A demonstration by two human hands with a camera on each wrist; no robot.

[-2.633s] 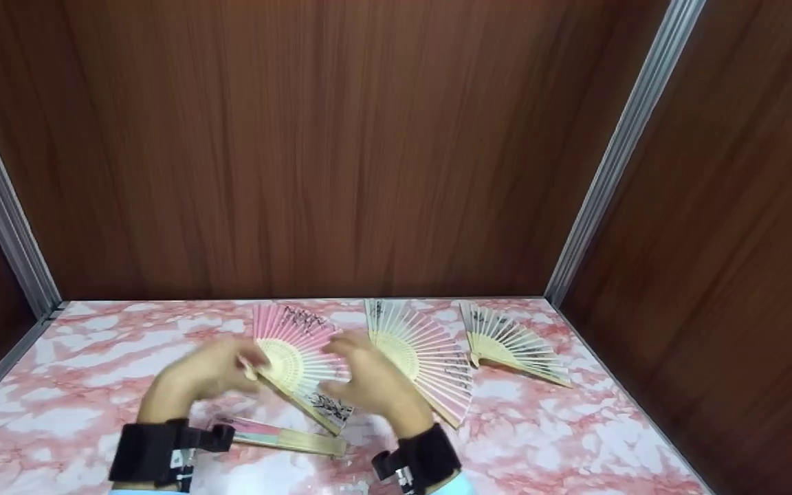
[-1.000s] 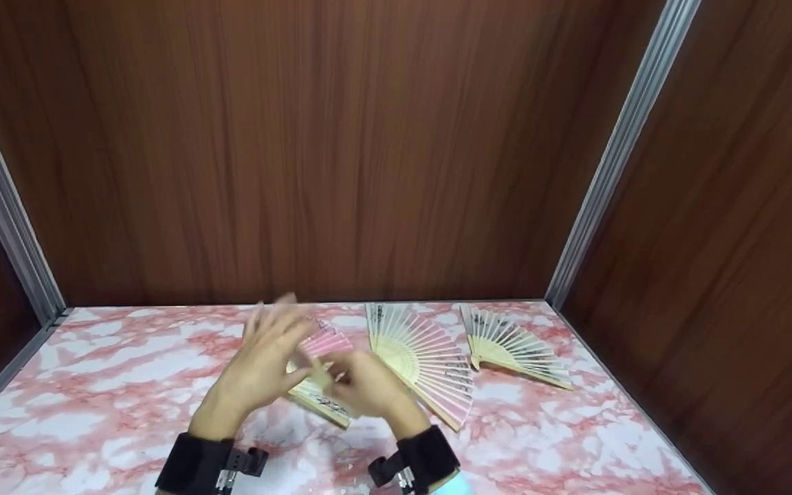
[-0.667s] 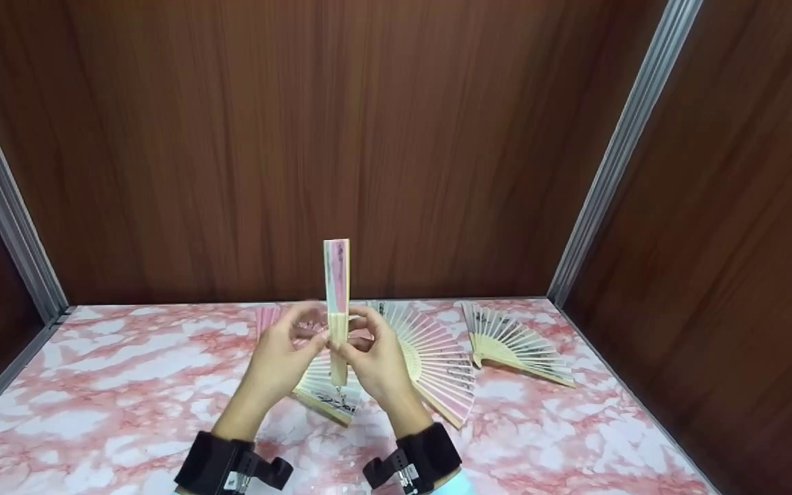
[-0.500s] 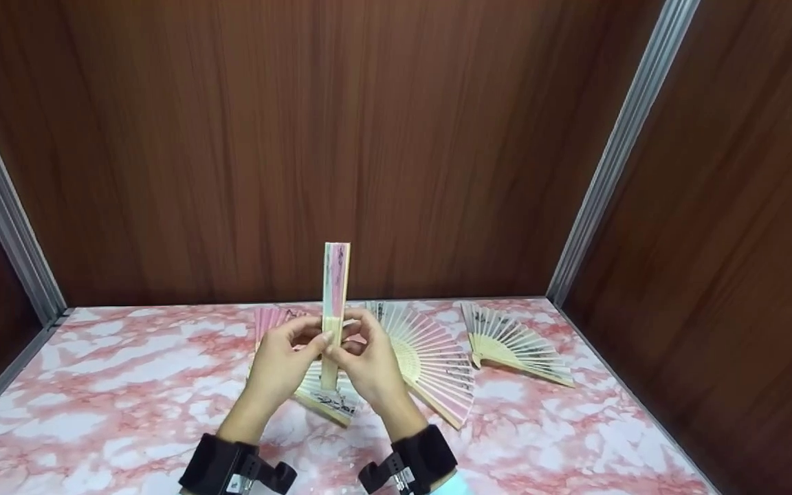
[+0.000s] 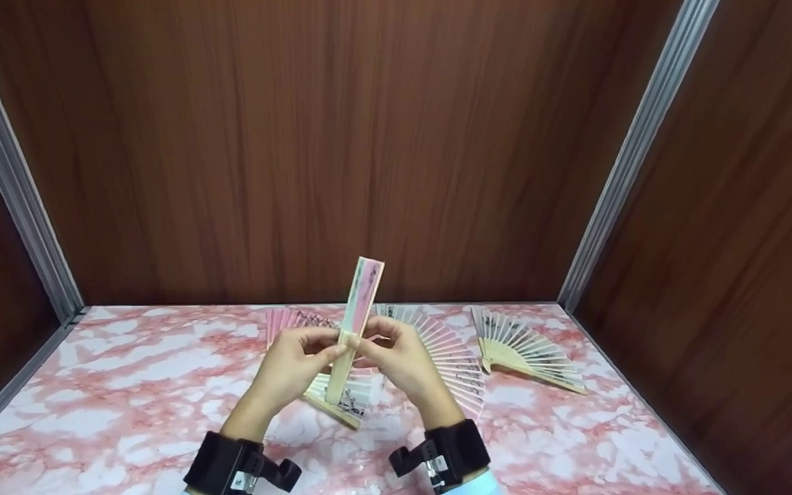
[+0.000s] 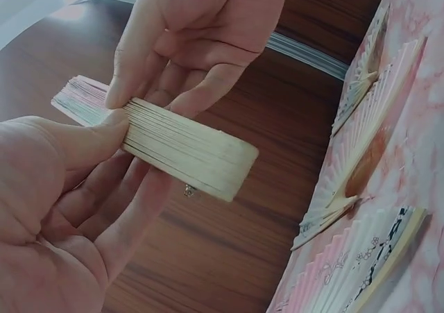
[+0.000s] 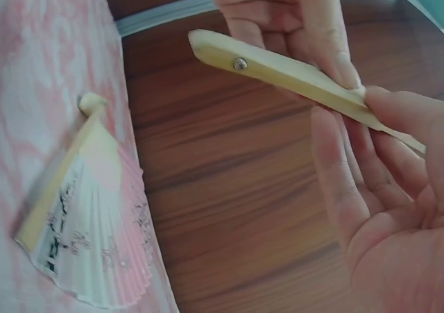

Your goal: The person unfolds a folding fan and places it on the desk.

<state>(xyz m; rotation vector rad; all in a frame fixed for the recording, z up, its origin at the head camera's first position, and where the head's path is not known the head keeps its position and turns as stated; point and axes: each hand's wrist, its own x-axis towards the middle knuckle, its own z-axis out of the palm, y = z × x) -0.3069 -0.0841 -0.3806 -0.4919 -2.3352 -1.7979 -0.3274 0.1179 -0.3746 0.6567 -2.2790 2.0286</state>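
Raised over the table, a folded hand fan [image 5: 368, 289] with pink and pale green cloth leans to the right at its top. My left hand [image 5: 293, 361] pinches its pale ribs from the left between thumb and fingers. From the other side my right hand [image 5: 403, 357] pinches it close by, the two thumbs almost meeting. A metal rivet [image 7: 240, 64] shows at the fan's narrow end in the right wrist view. Behind the hands, a spread pink and white fan [image 5: 289, 320] lies on the table, partly covered.
A second spread fan [image 5: 454, 350], pink and pale, lies right of the first, partly behind my right hand. Farther right is a smaller grey-white spread fan [image 5: 523, 354]. Brown wood-look panels [image 5: 396, 151] enclose the pink marbled table [image 5: 128, 385] at the back and sides.
The folded fan, earlier lying on the table, has been lifted and is held by both hands. Over the last half second its top has tipped to the right. The spread fans stay put.
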